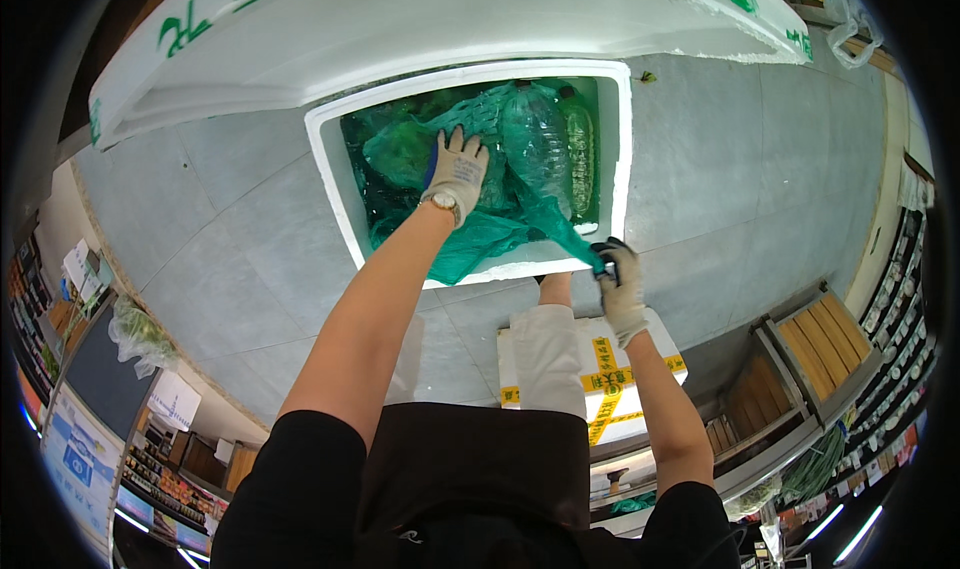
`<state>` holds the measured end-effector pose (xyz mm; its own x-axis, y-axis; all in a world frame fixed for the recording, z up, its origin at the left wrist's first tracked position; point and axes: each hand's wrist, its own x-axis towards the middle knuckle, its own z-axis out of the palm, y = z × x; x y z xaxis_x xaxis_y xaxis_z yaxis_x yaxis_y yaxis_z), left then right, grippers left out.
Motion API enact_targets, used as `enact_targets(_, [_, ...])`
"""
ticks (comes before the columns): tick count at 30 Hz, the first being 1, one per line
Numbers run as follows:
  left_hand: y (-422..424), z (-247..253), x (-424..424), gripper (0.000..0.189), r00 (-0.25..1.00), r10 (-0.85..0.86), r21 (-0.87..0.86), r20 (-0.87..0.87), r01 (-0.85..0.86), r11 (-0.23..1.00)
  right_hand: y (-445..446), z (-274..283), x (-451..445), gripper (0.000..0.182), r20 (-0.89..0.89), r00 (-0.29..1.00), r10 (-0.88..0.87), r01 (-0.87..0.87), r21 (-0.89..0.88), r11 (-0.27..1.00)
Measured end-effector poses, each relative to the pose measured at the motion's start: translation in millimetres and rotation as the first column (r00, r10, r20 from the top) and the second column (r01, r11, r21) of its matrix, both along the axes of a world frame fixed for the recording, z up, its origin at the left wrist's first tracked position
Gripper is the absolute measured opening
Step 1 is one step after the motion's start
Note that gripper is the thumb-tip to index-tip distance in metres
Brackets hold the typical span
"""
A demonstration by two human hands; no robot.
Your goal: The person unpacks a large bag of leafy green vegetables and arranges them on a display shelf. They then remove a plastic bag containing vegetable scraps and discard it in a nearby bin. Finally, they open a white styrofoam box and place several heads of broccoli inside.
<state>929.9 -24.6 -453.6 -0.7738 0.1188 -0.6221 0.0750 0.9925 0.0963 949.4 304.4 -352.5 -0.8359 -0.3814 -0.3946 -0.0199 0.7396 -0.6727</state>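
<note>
A white foam box [623,156] stands on the tiled floor, holding green plastic bags and bottles. My left hand [459,165], in a pale work glove with a watch at the wrist, lies flat with spread fingers on a green plastic bag [397,153] inside. My right hand [615,269], gloved too, grips the twisted end of a green plastic bag [559,220] at the box's near right corner. To the right of my left hand lies a large clear bottle [536,138] under green film; a narrower bottle [579,156] is beside it, by the right wall.
A large foam lid [450,21] with green writing rises behind the box. Near my legs sits a white foam box with yellow tape [544,344]. Wooden slatted crates [825,336] and shelves stand at right; a bagged vegetable [141,336] hangs at left.
</note>
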Motion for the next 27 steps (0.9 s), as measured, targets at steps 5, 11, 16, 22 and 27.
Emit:
enact_targets(5, [-4,-11,-5,0.025,0.982,-0.082,-0.078,0.168,0.096,0.992,53,-41,-27,0.03,0.496,0.417,-0.762,0.909,-0.204,0.364])
enact_targets(11, [-25,-2,16,0.019,0.996,-0.024,0.122,-0.08,0.034,0.992,52,-54,-43,0.027,0.457,0.329,-0.827,0.943,-0.105,0.317])
enact_targets(16, [-31,39,43,0.022,0.984,0.051,0.217,-0.172,-0.012,0.976,-9,-24,-59,0.037,0.095,0.663,-0.743,0.749,-0.109,0.654])
enact_targets(22, [-31,48,64,0.014,0.911,0.288,0.333,-0.297,-0.183,0.925,-124,-15,-45,0.054,-0.002,0.962,0.273,-0.272,0.053,0.961])
enact_targets(27, [-58,62,48,0.018,0.876,0.349,0.349,-0.332,-0.229,0.909,-186,-64,-18,0.056,0.036,0.91,0.414,-0.403,0.316,0.859])
